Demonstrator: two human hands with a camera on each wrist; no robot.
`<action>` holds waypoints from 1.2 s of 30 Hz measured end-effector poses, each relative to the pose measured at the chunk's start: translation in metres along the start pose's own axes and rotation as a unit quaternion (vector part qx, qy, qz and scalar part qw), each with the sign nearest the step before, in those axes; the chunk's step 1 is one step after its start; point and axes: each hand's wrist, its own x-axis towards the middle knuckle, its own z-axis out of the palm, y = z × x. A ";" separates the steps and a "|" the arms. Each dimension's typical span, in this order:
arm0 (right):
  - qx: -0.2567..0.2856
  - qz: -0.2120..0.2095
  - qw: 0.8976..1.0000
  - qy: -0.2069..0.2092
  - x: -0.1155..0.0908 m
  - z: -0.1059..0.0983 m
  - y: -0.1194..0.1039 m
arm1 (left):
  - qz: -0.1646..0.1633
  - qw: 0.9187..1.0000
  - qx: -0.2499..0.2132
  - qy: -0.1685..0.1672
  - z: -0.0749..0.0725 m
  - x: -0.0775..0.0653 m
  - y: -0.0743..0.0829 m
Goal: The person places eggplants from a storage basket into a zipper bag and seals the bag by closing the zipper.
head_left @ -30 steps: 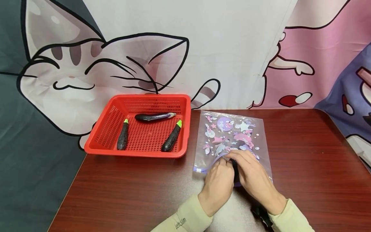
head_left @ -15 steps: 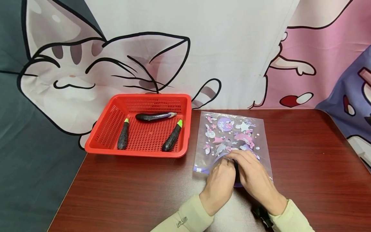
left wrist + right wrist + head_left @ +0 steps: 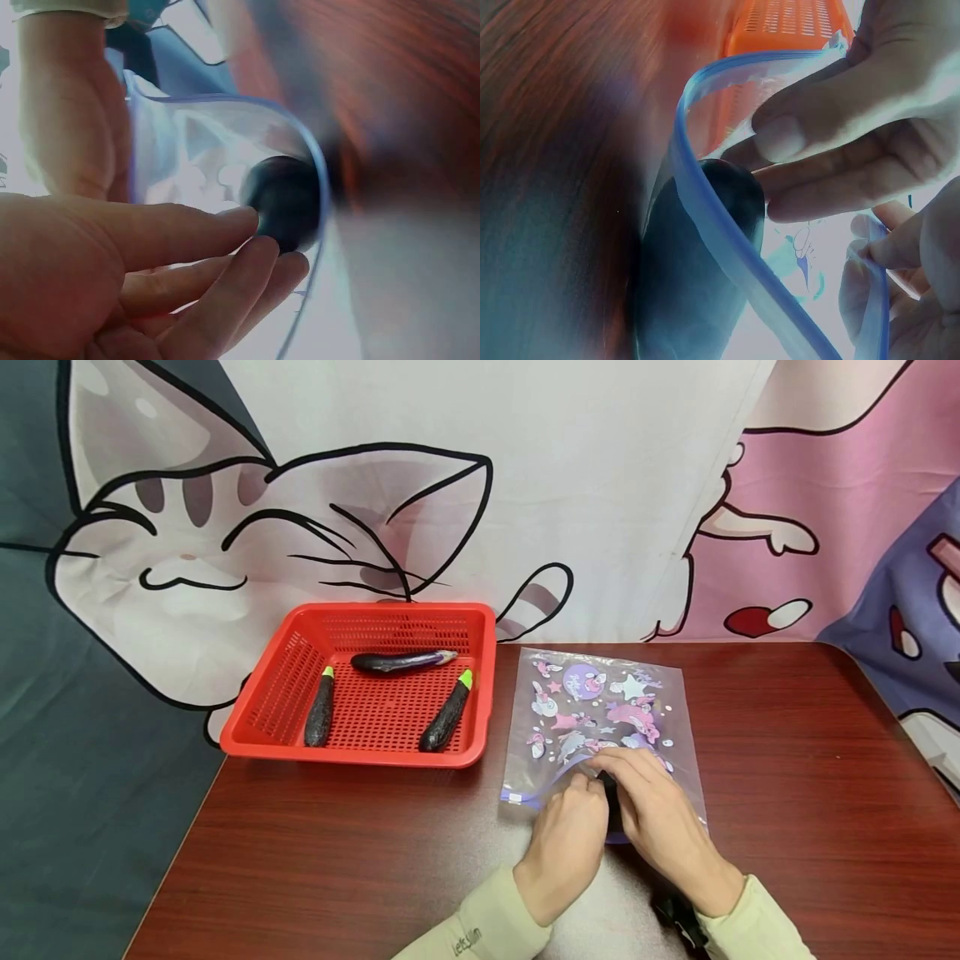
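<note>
A clear zip bag printed with pink and purple figures lies on the table, its purple-rimmed mouth facing me. Inside that mouth shows the rounded end of a dark, glossy eggplant; the rest is largely hidden. The fingertips of my left hand reach into the opening and touch the eggplant's end, the fingers mostly extended. My right hand arches over the bag's mouth. In the right wrist view, the right hand's fingers pinch one edge of the bag.
A red perforated basket stands left of the bag. It holds a slim eggplant and two dark, bumpy vegetables with lime-green tips, one at left, one at right. A cartoon-printed cloth hangs behind the table.
My left hand shifts very slightly at the bag's mouth. The right hand, the bag and the basket look the same.
</note>
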 end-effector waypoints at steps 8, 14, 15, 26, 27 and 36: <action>-0.006 -0.005 1.000 0.006 0.001 0.000 0.000 | 0.002 1.000 -0.021 -0.009 -0.014 -0.004 -0.004; -0.004 -0.007 1.000 0.000 0.001 -0.001 0.000 | 0.009 1.000 -0.022 -0.006 -0.030 -0.005 -0.011; -0.003 -0.006 1.000 -0.001 0.001 -0.001 0.000 | 0.008 1.000 -0.023 -0.006 -0.033 -0.004 -0.012; 0.000 -0.011 1.000 0.006 0.001 0.000 0.000 | -0.019 0.999 -0.042 -0.018 -0.055 0.000 -0.026; 0.000 -0.013 1.000 0.006 0.001 0.000 0.000 | -0.018 0.999 -0.045 -0.020 -0.057 0.000 -0.027; -0.001 -0.003 1.000 -0.006 0.000 0.000 0.000 | -0.031 0.997 -0.071 -0.021 -0.075 0.001 -0.039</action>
